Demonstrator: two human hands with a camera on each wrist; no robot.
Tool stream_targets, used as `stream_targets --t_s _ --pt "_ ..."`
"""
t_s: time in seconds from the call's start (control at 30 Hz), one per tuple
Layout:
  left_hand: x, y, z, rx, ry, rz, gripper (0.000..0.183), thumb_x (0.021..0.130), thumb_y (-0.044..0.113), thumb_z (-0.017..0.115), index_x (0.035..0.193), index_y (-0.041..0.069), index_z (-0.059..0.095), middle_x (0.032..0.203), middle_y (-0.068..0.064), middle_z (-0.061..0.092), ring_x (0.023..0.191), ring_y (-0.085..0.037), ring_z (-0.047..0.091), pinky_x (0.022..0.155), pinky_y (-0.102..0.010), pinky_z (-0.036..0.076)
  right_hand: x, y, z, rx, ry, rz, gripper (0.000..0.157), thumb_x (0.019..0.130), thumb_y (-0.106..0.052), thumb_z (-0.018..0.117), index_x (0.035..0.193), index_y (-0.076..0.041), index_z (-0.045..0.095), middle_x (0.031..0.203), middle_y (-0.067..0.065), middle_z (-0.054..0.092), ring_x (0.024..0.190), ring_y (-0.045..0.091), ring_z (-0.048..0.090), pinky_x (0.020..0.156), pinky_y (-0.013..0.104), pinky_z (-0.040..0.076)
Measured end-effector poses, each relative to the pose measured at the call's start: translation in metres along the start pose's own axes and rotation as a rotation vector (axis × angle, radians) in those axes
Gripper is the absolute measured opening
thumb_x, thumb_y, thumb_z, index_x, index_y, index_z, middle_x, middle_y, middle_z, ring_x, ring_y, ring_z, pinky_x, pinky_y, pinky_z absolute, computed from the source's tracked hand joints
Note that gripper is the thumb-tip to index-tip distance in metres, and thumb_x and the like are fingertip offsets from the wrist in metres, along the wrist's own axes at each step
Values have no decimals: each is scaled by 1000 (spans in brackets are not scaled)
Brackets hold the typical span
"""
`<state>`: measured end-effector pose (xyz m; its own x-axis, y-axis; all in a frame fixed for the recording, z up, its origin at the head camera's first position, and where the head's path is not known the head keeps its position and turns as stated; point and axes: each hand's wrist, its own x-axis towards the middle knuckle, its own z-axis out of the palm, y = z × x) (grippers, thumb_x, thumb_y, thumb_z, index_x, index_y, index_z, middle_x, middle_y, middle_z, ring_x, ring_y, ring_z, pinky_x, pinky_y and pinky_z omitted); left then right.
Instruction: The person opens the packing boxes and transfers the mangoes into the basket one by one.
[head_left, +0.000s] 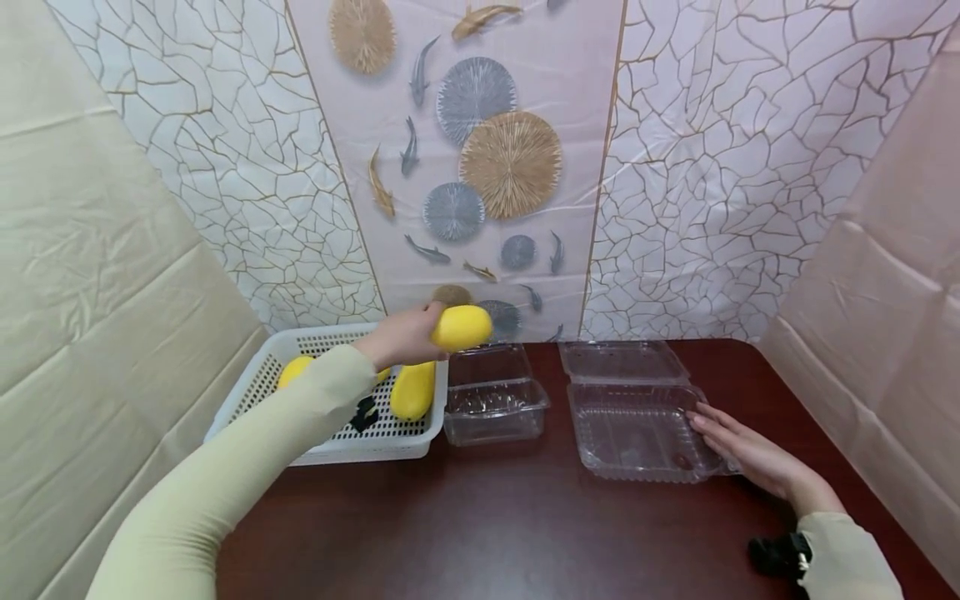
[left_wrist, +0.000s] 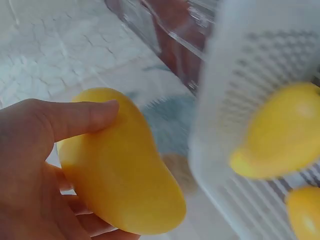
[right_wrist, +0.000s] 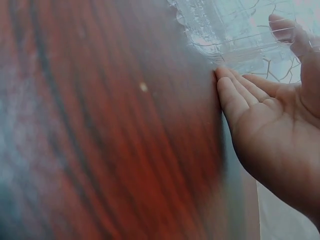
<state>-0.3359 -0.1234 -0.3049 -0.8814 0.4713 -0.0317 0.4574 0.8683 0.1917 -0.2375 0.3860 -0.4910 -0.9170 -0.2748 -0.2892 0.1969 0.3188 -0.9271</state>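
Note:
My left hand [head_left: 408,335] grips a yellow mango [head_left: 462,327], raised above the right rim of a white basket [head_left: 360,452]. In the left wrist view the thumb lies across the mango [left_wrist: 122,165], the other fingers curled behind it. The larger clear plastic container [head_left: 637,429] stands on the table at the right, its lid [head_left: 622,360] folded back. My right hand [head_left: 750,450] rests at that container's right side, fingers straight against the rim. The right wrist view shows the fingertips of the right hand [right_wrist: 272,107] at the container's corner [right_wrist: 215,47].
More mangoes [head_left: 412,392] and a small black item [head_left: 365,414] lie in the basket. Between basket and large container stands a smaller clear container [head_left: 495,423] with its lid raised. The table [head_left: 510,517] is dark red; patterned cloth [head_left: 675,208] closes off the back.

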Motion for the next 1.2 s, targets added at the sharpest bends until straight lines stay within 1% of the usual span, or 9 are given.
stream_targets --t_s 0.13,0.33,0.43,0.53,0.63,0.8,0.97,1.03,1.2 --pt "-13 -25 2 -9 -17 -49 81 85 25 77 150 -2 37 133 -22 56 114 -35 60 99 -52 48 -1 1 0 8 -5 6 79 110 -42 35 158 -3 -14 163 27 -18 146 50 -1 111 72 -2" --pt "-30 -61 8 -1 -25 -132 82 83 23 77 149 -4 37 128 -24 57 105 -34 60 92 -54 50 -1 1 -2 11 6 -2 78 110 -40 35 158 -2 -13 163 28 -15 146 51 -2 111 72 -2" --pt "-41 -79 15 -4 -19 -177 81 81 23 76 148 -4 38 127 -25 57 104 -35 59 91 -56 50 -1 2 -1 10 0 -27 76 111 -37 35 158 -1 -13 163 30 -12 146 53 -2 110 73 -1" --pt "-53 -95 23 -28 -31 -219 81 80 20 78 147 -4 40 126 -25 57 102 -35 60 89 -57 50 -1 2 0 12 -5 -49 74 111 -34 35 158 1 -11 162 31 -9 145 54 -1 111 72 0" --pt "-63 -109 31 -44 -49 -232 82 76 18 81 145 -6 43 122 -22 60 97 -32 61 86 -54 52 -1 2 0 16 -4 -58 73 111 -32 36 158 2 -9 162 32 -8 145 55 -2 111 72 -1" --pt "-71 -121 43 -25 -88 -217 81 74 16 82 142 -9 45 118 -22 63 94 -30 61 82 -51 52 -2 3 0 27 4 -63 72 111 -31 36 158 3 -7 163 30 -9 144 56 -3 110 73 -2" --pt "-76 -125 56 18 -146 -233 81 77 21 81 144 -7 45 127 -27 60 110 -40 60 86 -54 50 -1 5 1 26 6 -58 72 111 -31 36 158 3 -5 163 30 -8 145 55 -3 110 73 -1" --pt "-77 -126 61 6 -157 -239 82 77 21 82 145 -7 45 131 -29 58 117 -44 57 91 -56 49 -1 5 1 24 7 -52 72 111 -32 37 159 3 -5 163 30 -9 145 55 -3 110 73 -1" --pt "-78 -127 68 -45 -149 -247 85 76 16 83 146 -9 42 131 -29 58 116 -43 57 95 -56 47 -1 4 0 18 -2 -42 73 111 -35 36 159 2 -6 163 30 -10 145 54 -3 110 73 -2"
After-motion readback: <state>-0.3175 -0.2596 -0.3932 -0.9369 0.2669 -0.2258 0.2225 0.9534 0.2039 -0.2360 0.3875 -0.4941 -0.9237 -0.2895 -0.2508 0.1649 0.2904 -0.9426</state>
